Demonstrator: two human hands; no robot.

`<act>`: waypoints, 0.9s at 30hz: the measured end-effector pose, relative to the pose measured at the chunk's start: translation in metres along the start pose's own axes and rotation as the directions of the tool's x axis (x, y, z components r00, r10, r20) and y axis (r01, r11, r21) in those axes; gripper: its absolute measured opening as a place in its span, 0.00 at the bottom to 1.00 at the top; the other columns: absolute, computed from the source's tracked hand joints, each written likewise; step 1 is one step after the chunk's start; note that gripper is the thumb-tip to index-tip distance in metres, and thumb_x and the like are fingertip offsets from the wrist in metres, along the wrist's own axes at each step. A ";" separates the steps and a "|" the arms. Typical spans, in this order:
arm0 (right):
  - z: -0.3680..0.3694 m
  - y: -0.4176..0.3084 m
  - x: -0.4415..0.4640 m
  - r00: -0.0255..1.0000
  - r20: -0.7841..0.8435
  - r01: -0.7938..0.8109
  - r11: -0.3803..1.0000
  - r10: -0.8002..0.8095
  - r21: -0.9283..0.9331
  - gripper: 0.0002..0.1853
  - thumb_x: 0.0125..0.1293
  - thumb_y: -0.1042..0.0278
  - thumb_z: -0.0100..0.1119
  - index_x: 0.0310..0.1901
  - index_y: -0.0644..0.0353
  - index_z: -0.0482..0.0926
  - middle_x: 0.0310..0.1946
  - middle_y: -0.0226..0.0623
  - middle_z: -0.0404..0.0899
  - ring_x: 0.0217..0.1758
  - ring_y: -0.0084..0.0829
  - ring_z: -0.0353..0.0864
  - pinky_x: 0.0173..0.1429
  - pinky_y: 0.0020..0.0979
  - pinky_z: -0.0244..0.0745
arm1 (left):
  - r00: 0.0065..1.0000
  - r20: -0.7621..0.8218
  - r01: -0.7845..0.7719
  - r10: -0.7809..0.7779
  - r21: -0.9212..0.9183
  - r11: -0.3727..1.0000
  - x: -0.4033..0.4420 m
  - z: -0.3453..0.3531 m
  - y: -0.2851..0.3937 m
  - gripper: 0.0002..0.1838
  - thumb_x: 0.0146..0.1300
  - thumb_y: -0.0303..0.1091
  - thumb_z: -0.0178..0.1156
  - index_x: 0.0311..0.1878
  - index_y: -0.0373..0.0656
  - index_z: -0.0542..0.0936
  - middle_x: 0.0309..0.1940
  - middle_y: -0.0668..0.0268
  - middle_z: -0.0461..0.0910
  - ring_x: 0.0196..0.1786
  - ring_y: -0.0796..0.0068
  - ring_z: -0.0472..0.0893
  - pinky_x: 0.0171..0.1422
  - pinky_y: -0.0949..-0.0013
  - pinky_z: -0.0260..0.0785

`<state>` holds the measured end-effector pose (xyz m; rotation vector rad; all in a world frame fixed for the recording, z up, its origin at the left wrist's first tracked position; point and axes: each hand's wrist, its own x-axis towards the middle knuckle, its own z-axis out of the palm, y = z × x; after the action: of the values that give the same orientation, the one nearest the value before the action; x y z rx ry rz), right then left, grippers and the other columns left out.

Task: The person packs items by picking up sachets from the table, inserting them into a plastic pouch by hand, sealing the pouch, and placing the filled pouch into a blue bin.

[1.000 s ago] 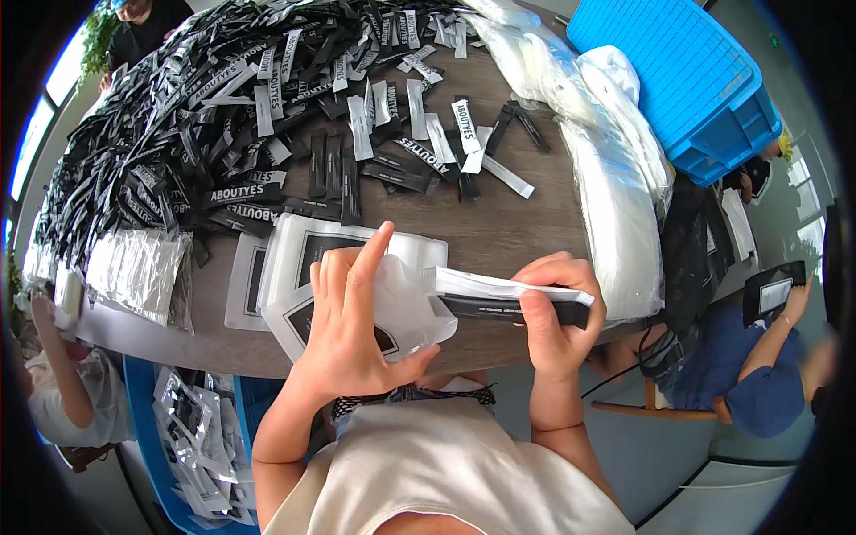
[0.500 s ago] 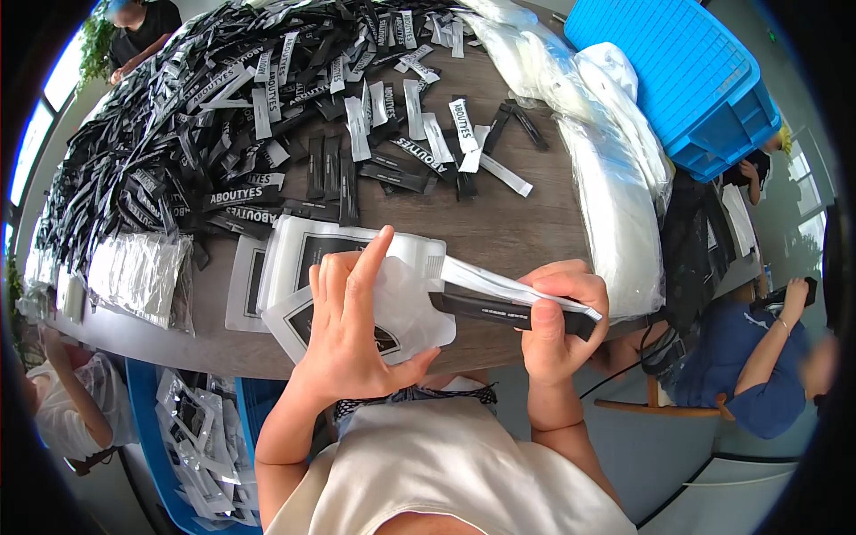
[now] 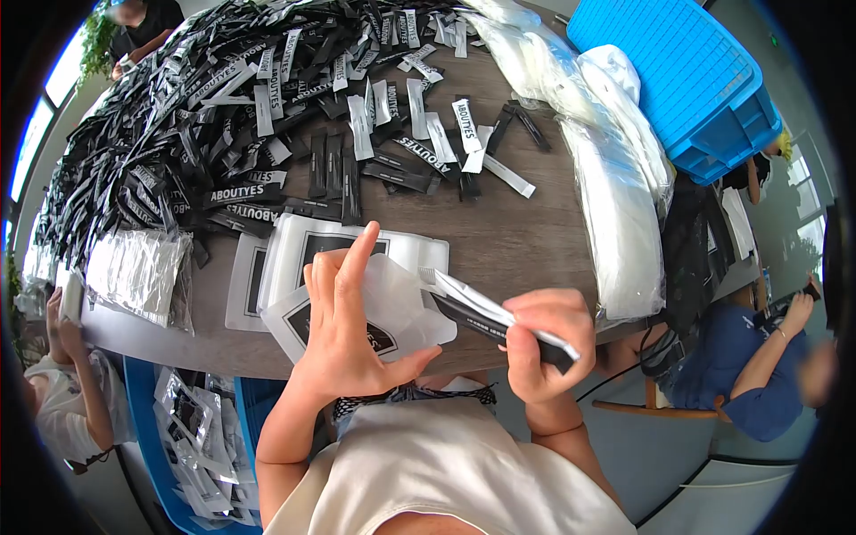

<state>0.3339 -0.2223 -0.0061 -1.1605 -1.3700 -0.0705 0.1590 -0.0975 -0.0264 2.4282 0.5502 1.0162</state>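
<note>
My left hand [image 3: 343,334] props up a frosted plastic pouch [image 3: 392,290] with a black label, its index finger stretched up and its thumb out to the right along the pouch. Some of its fingertips are hidden behind the pouch. My right hand [image 3: 553,343] is closed around a small bundle of stick sachets [image 3: 473,312], white on top and black below. The far ends of the sachets reach the pouch's right side; whether they are inside it I cannot tell. A stack of similar pouches [image 3: 294,241] lies flat under and beyond my left hand.
A big heap of black and white stick sachets [image 3: 223,125] covers the table's left and back. A clear packet [image 3: 138,276] lies at left, long plastic bags [image 3: 615,214] at right beside a blue crate [image 3: 669,80]. A blue bin [image 3: 147,428] with filled pouches stands below left. Other people sit around.
My right hand has moved slightly left and down, bringing the sachets closer to the pouch. The pouch's upper film bulges more openly beside my left hand.
</note>
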 end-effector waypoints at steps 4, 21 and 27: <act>0.006 0.006 -0.008 0.982 -0.010 0.190 0.982 -0.190 0.014 0.14 0.57 0.76 0.67 0.43 0.63 0.75 0.38 0.45 0.79 0.33 0.31 0.82 0.31 0.26 0.80 | 1.000 -0.007 -0.025 0.025 -0.036 0.999 0.002 0.000 -0.002 0.65 0.30 0.46 0.77 0.70 0.28 0.51 0.65 0.52 0.59 0.50 0.59 0.63 0.54 0.62 0.58; 0.014 0.005 -0.008 0.985 0.055 0.155 0.982 -0.162 0.108 0.11 0.58 0.74 0.67 0.42 0.64 0.77 0.37 0.45 0.80 0.30 0.32 0.82 0.30 0.27 0.79 | 0.999 -0.041 -0.011 0.006 -0.125 0.992 0.004 0.000 0.002 0.60 0.33 0.43 0.76 0.69 0.27 0.54 0.56 0.50 0.65 0.46 0.57 0.66 0.53 0.58 0.56; 0.003 0.002 0.010 0.847 0.264 -0.527 0.799 0.462 0.290 0.05 0.62 0.74 0.63 0.37 0.66 0.79 0.33 0.40 0.81 0.26 0.19 0.77 0.31 0.22 0.71 | 0.998 -0.028 -0.060 0.058 -0.058 0.997 0.002 0.002 0.005 0.60 0.31 0.42 0.77 0.69 0.31 0.56 0.44 0.56 0.66 0.43 0.59 0.66 0.48 0.58 0.55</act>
<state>0.3364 -0.2137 -0.0001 -1.2005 -1.1273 0.6549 0.1626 -0.1010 -0.0235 2.3954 0.4531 1.0749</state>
